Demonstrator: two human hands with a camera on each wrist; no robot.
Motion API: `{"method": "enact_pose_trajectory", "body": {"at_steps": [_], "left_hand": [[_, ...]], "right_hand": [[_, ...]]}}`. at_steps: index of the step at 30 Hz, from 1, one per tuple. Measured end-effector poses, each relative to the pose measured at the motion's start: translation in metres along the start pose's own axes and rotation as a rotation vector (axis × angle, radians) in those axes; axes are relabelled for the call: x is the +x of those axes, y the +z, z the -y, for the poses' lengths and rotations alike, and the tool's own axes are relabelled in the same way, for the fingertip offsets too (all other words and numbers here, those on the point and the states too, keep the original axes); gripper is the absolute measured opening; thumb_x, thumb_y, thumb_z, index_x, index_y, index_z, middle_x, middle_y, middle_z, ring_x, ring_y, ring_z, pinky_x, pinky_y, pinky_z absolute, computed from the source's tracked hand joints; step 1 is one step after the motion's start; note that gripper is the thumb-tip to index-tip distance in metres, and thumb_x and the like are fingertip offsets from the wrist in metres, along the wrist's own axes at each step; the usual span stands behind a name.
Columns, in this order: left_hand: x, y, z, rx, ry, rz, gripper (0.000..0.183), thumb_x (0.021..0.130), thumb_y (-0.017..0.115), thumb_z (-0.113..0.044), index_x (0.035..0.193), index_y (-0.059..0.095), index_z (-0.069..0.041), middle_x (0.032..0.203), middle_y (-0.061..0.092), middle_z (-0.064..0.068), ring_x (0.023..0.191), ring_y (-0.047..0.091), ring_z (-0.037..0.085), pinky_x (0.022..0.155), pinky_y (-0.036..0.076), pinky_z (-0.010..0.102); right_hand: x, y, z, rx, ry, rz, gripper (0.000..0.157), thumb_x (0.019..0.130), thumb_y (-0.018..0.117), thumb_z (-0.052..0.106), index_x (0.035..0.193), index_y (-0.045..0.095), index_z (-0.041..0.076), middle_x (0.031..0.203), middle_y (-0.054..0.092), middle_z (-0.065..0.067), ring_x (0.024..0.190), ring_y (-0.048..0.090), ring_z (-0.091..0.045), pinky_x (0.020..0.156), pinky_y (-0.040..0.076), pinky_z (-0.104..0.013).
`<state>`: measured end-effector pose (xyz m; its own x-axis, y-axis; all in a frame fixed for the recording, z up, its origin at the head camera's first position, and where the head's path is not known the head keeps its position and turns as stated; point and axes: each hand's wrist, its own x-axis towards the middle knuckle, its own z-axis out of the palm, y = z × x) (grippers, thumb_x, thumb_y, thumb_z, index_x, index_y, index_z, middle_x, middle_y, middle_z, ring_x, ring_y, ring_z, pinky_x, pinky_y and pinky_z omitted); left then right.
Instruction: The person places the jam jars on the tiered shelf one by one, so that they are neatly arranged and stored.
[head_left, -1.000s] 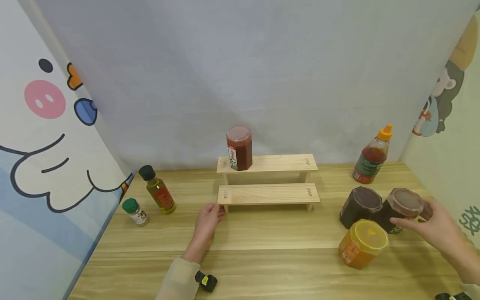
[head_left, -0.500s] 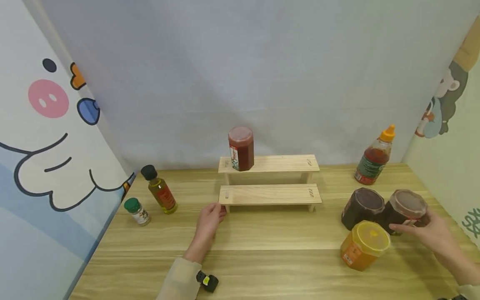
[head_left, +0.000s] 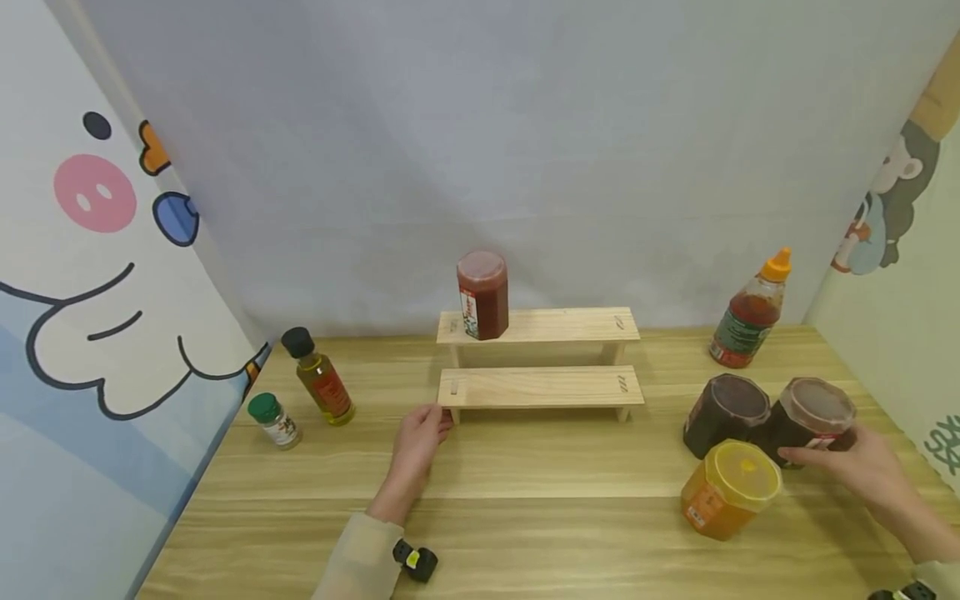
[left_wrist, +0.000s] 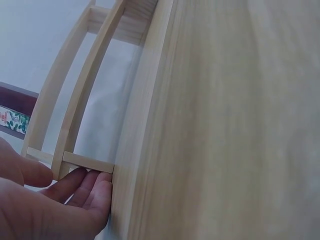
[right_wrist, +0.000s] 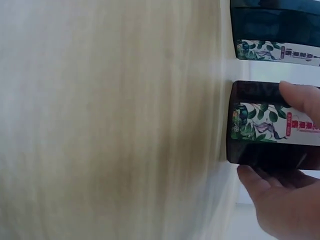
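Observation:
My right hand (head_left: 862, 467) grips a dark faceted jar (right_wrist: 272, 92) at the table's right side, thumb across one face and fingers on the opposite one. The jar bears a white label with leaves. A second dark jar (head_left: 723, 417) stands just left of it, and a jar with a yellow lid (head_left: 731, 492) stands in front. On the left, my left hand (head_left: 417, 442) holds the near left end of a two-step wooden shelf (head_left: 540, 389). In the left wrist view its thumb lies by the board's end and its fingertips (left_wrist: 102, 185) touch the leg.
A dark red jar (head_left: 483, 298) stands on the shelf's upper step, at its left. The sauce bottle (head_left: 747, 312) with an orange tip is at the back right. An oil bottle (head_left: 324, 383) and a green-capped shaker (head_left: 274, 422) stand at the left.
The dark jar in my right hand has turned slightly, and its red-and-white label shows higher up beside the thumb. The right hand has dropped a little; the left hand keeps its place at the shelf.

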<state>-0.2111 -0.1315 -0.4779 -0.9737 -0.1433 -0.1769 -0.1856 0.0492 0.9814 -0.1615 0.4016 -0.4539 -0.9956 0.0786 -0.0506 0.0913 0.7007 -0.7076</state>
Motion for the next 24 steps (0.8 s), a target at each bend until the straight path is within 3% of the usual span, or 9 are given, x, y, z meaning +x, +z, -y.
{"method": "enact_pose_trajectory", "body": {"at_steps": [12, 18, 24], "left_hand": [[-0.0001, 0.0000, -0.0003, 0.002, 0.003, 0.006, 0.040, 0.104, 0.038, -0.017, 0.127, 0.050, 0.013, 0.120, 0.055, 0.026, 0.111, 0.054, 0.035, 0.097, 0.045, 0.041], [-0.0004, -0.0004, -0.0007, 0.008, -0.002, 0.006, 0.040, 0.104, 0.038, -0.017, 0.128, 0.050, 0.012, 0.120, 0.055, 0.025, 0.112, 0.054, 0.034, 0.097, 0.045, 0.040], [-0.0008, -0.0004, -0.0004, 0.025, 0.012, 0.002, 0.040, 0.103, 0.038, -0.017, 0.128, 0.050, 0.013, 0.121, 0.055, 0.026, 0.111, 0.054, 0.035, 0.096, 0.046, 0.041]], "right_hand": [[-0.0005, 0.0021, -0.0022, -0.064, 0.007, -0.083, 0.061, 0.080, 0.079, 0.035, 0.117, 0.052, -0.006, 0.089, 0.060, -0.010, 0.074, 0.051, -0.014, 0.057, 0.045, -0.024], [0.0001, 0.0015, 0.0011, -0.061, 0.047, -0.137, 0.056, 0.080, 0.077, 0.040, 0.108, 0.055, -0.004, 0.084, 0.056, -0.009, 0.071, 0.046, -0.017, 0.052, 0.042, -0.026], [0.0021, -0.0065, 0.0074, 0.000, -0.040, -0.199, 0.054, 0.078, 0.081, 0.028, 0.111, 0.055, -0.005, 0.080, 0.056, 0.005, 0.069, 0.046, -0.011, 0.052, 0.044, -0.022]]}}
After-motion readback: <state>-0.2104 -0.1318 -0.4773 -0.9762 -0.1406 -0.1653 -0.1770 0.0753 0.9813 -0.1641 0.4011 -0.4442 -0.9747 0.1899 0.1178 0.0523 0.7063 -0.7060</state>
